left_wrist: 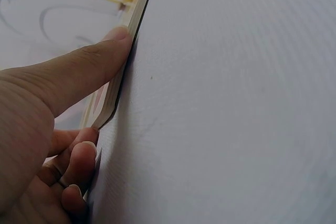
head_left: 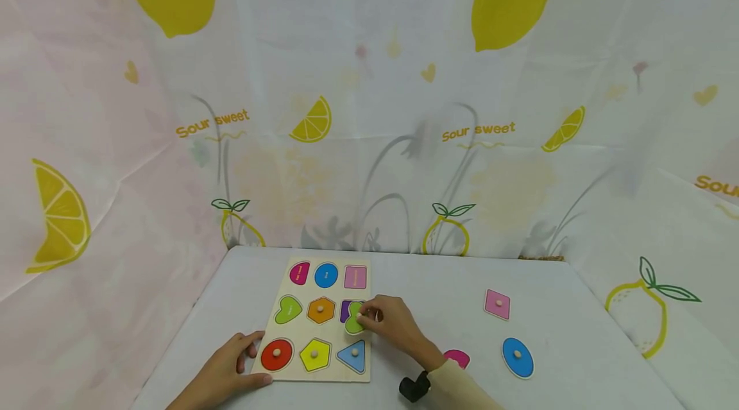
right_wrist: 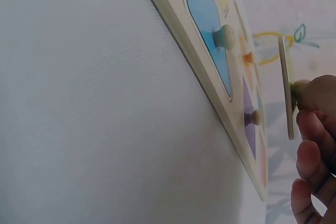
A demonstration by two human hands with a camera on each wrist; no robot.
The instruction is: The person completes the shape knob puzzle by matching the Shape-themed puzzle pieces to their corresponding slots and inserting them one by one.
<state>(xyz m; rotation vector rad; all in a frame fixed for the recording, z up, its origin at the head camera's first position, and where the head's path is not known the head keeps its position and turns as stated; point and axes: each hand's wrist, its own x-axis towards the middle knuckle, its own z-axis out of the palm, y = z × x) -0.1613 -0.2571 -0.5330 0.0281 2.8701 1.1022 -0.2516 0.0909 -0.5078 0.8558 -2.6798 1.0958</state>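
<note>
From my seat at the remote feed, I saw the right hand (head_left: 392,323) pinching the peg of a green piece (head_left: 353,319), its fingers (right_wrist: 315,129) curled round the knob and the piece held just off the puzzle board (head_left: 300,326) over the purple slot at the right of the middle row. In the right wrist view the piece (right_wrist: 286,87) stood apart from the board face, roughly parallel to it. The left hand (head_left: 222,371) lay on the board's near left corner, thumb (left_wrist: 89,69) stretched flat along the edge and the other fingers tucked under at the worktop (head_left: 577,333); it gripped the board's edge (left_wrist: 118,85) (loosely, as far as I could tell).

Around the slot sat the orange hexagon (head_left: 321,310) just to its left and the blue triangle (head_left: 353,355) just below, both seated with pegs up. The green heart (head_left: 288,310), red circle (head_left: 276,354) and yellow pentagon (head_left: 314,354) filled other slots. Well apart to the right, loose on the worktop, lay a pink diamond (head_left: 497,304), a blue oval (head_left: 517,357) and a magenta piece (head_left: 458,357) partly hidden behind the right wrist.
</note>
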